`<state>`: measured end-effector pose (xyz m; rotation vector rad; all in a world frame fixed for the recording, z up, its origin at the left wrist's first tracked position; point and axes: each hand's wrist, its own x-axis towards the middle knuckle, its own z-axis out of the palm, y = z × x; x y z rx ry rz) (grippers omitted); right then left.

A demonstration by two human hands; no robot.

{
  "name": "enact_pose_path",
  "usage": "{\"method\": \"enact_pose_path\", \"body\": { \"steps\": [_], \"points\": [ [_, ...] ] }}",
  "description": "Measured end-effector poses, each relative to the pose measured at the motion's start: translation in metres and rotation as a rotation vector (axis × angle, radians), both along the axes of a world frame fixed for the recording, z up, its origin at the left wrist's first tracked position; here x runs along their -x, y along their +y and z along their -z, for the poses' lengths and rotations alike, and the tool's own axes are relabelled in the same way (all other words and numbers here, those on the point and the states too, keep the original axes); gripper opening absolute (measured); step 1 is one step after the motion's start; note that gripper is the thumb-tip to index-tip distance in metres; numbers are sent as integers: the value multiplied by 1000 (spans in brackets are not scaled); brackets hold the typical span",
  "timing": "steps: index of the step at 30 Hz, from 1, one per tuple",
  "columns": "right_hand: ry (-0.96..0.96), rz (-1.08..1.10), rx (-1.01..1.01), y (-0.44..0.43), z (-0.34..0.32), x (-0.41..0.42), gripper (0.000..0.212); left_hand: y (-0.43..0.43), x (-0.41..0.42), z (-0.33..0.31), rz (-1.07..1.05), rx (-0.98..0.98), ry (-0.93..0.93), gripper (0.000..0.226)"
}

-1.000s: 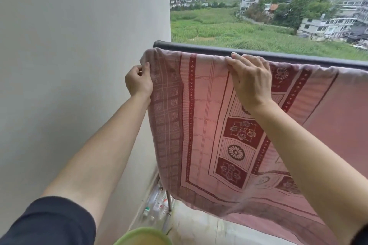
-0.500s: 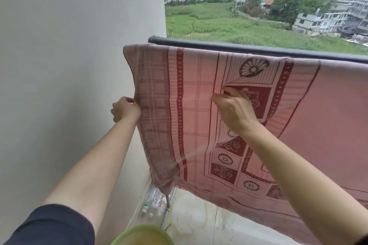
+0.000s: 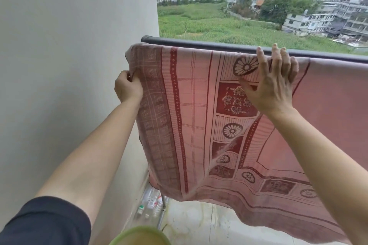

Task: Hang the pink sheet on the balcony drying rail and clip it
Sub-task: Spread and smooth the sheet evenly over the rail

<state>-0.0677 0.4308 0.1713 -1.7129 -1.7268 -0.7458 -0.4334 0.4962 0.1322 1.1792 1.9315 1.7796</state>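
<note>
Nearest the camera sits a green rim at the bottom edge, with a dark sleeve on the left arm. On the floor by the wall lie clear bottles (blurred). The left hand is clenched on the left side edge of the pink sheet, pinching the cloth. The right hand lies flat against the sheet's top fold, fingers spread and almost straight, tips reaching the grey rail. The sheet is draped over that rail, its long axis running left to right along it, its hem hanging downward and swelling toward the person. Farther off lie a green field and pale buildings.
</note>
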Motion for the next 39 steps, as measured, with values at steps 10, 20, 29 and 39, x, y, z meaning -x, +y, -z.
{"method": "enact_pose_path", "body": {
  "steps": [10, 20, 29, 39],
  "points": [
    [-65, 0, 35, -7, 0, 1, 99, -11, 22, 27, 196, 170, -287, 63],
    [-2, 5, -40, 0, 3, 12, 81, -44, 51, 79, 121, 277, -338, 43],
    [-28, -2, -25, 2, 3, 8, 87, -10, 10, -22, -225, 271, 73, 36],
    [-134, 7, -105, -5, -5, -39, 72, 14, -55, -47, 107, -35, 1127, 51]
  ]
}}
